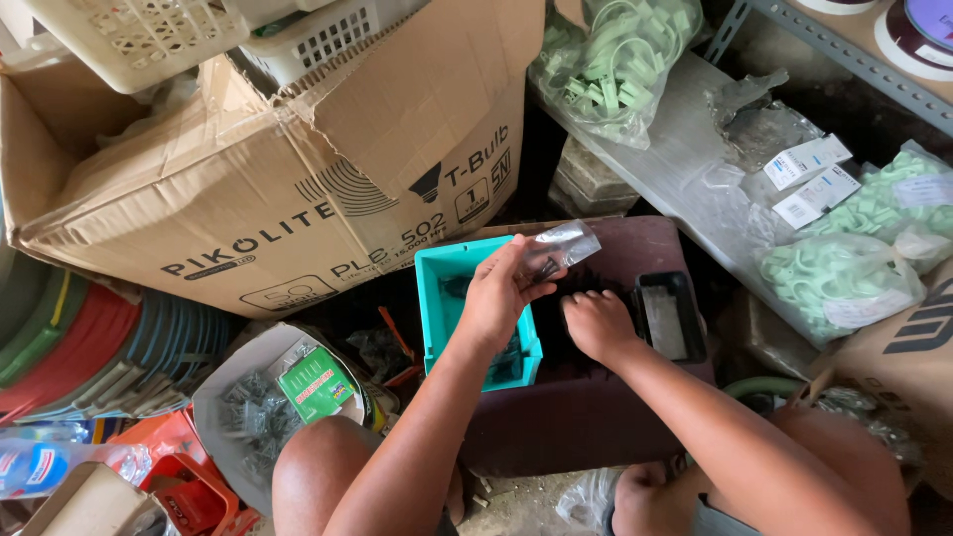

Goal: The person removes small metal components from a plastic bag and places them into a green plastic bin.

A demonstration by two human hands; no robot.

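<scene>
Fingers of the left hand [496, 288] pinch a clear plastic bag [562, 246]; right hand [599, 323] curls, grip unclear, on a dark maroon surface [586, 407], teal bin [447, 268] beneath, cardboard box [288, 189] beyond.

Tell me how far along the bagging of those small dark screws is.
Done: no filled bags show, so I cannot tell. In hand: the left hand holds a small clear plastic bag with a few dark pieces inside, above the teal tray; the right hand rests on a pile of dark screws on the dark maroon surface. Left: that pile, plus dark pieces in the teal tray. The black tray looks nearly empty.
</scene>
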